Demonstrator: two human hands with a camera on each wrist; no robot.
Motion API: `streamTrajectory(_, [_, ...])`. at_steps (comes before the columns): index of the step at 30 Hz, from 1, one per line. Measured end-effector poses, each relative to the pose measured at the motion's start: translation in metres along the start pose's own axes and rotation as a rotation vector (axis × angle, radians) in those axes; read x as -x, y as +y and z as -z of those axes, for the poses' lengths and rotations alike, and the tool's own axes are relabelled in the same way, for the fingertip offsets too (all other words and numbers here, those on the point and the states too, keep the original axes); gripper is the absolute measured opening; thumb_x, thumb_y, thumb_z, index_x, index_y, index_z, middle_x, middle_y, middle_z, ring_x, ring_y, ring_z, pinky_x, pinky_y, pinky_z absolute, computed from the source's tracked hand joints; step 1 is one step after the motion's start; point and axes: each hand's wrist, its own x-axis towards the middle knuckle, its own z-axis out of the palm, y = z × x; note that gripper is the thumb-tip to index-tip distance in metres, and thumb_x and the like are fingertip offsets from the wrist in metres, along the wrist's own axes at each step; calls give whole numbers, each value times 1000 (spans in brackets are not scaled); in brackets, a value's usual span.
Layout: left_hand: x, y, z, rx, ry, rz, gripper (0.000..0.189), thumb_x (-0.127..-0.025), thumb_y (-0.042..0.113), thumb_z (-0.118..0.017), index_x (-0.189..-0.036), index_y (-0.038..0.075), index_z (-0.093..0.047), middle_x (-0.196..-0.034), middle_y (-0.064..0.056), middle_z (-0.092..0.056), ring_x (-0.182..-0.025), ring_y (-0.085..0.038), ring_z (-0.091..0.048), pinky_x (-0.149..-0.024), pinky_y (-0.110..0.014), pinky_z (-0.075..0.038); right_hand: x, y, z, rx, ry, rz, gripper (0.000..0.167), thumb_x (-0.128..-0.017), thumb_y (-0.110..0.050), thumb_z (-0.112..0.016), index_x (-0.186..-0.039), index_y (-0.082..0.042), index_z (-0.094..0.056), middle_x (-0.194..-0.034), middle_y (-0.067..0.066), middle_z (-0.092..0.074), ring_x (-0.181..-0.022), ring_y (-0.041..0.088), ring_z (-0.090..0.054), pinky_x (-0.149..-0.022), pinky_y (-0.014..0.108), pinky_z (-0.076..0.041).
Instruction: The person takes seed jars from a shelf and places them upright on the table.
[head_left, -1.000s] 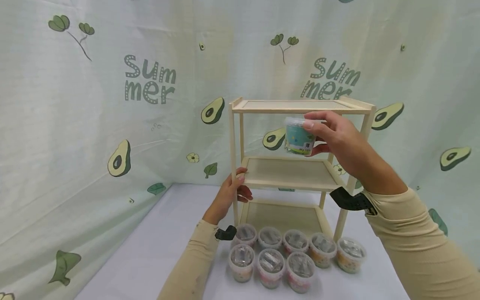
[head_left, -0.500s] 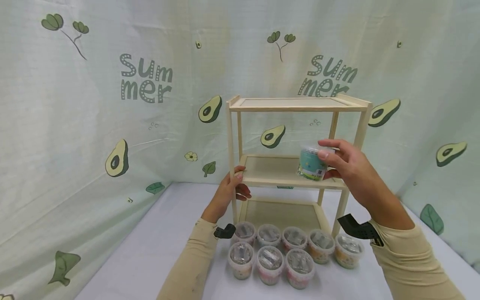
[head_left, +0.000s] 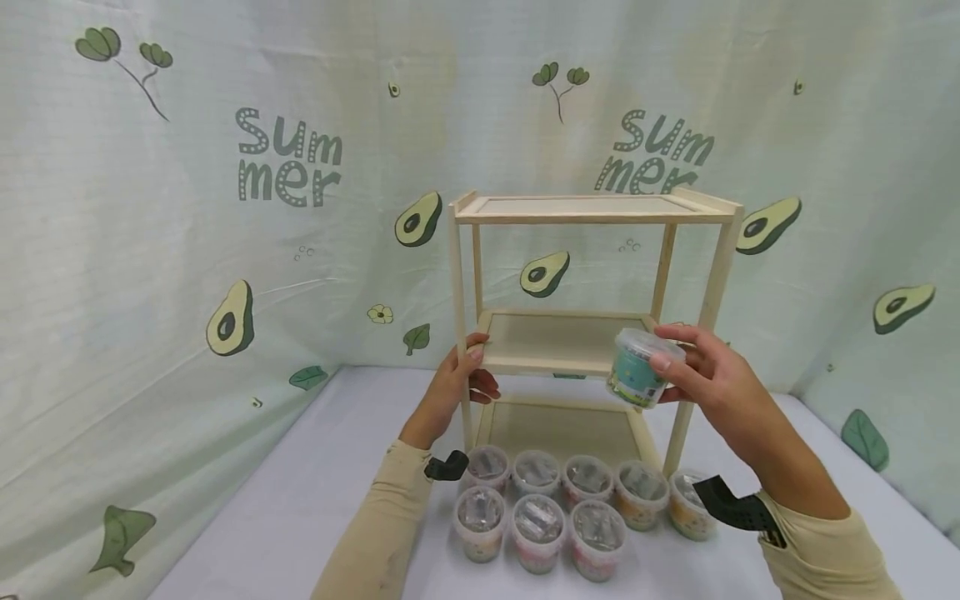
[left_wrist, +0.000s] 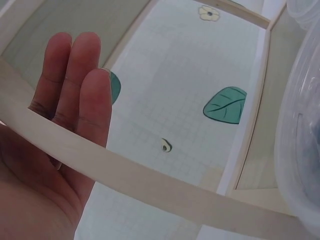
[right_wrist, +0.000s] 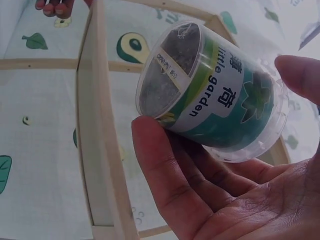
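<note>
My right hand point(head_left: 720, 387) holds a clear plastic planting cup point(head_left: 633, 375) with a teal label, in front of the right part of the rack's middle shelf. In the right wrist view, the cup point(right_wrist: 215, 95) is tilted, its label reads "little garden", and dark contents with a paper strip show through the bottom. My left hand point(head_left: 450, 379) grips the left front post of the wooden shelf rack point(head_left: 592, 219) at the middle shelf. Its fingers point(left_wrist: 95, 105) reach past the post in the left wrist view.
Several lidded planting cups point(head_left: 537, 533) with pink and orange labels stand in two rows before the rack's bottom shelf point(head_left: 562, 429). A white table point(head_left: 300, 500) lies under everything. Behind hangs a printed curtain point(head_left: 337, 250) with avocados and "summer" lettering.
My right hand has brought the cup down and slightly right, from under the top shelf to about the middle shelf's front edge, tilting it. My left hand keeps its grip on the post.
</note>
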Motion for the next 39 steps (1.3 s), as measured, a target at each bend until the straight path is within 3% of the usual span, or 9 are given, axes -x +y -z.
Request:
streamTrajectory(7, [1, -6, -1, 8, -12, -6, 48, -105, 45, -47, -147, 23, -41, -86, -16, -66, -77, -27, -70, -72, -43, -58, 12, 12, 4, -18, -44, -1, 52, -106, -21, -50, -151, -4, -30, -122, 22, -55, -94, 21, -66, -79, 29, -56])
streamTrajectory(18, [4, -3, 0, -17, 10, -12, 47, -107, 42, -45, -147, 17, -42, -86, -19, -64, -76, -29, -70, -72, -44, -58, 17, 27, 9, 17, -273, -95, 62, -103, -20, -54, -151, 8, -27, -129, 24, -51, -102, 29, -63, -77, 36, -58])
streamTrajectory(24, [5, -3, 0, -16, 6, -11, 47, -106, 44, -46, -147, 20, -42, -86, -19, -64, -76, -29, -70, -71, -43, -58, 22, 39, 3, 99, -299, -136, 61, -101, -23, -60, -147, 9, -35, -124, 19, -56, -97, 26, -62, -75, 35, -57])
streamTrajectory(30, [5, -1, -2, -41, 49, -6, 45, -106, 42, -46, -145, 20, -44, -83, -17, -65, -74, -28, -70, -69, -41, -58, 21, 48, -1, 94, -332, -135, 61, -98, -23, -64, -141, 11, -38, -119, 17, -57, -98, 27, -62, -74, 35, -57])
streamTrajectory(36, [0, -2, -1, -50, 28, -11, 44, -107, 40, -44, -146, 20, -43, -85, -20, -65, -76, -28, -70, -71, -41, -58, 23, 56, 1, 170, -357, -183, 65, -93, -29, -69, -138, 9, -40, -121, 16, -56, -102, 27, -60, -77, 36, -54])
streamTrajectory(39, [-2, -1, -1, -51, 24, -16, 45, -106, 42, -45, -146, 20, -43, -86, -22, -65, -76, -28, -70, -70, -41, -58, 25, 61, 0, 156, -401, -185, 63, -92, -28, -70, -135, 8, -42, -119, 15, -56, -101, 28, -59, -75, 36, -54])
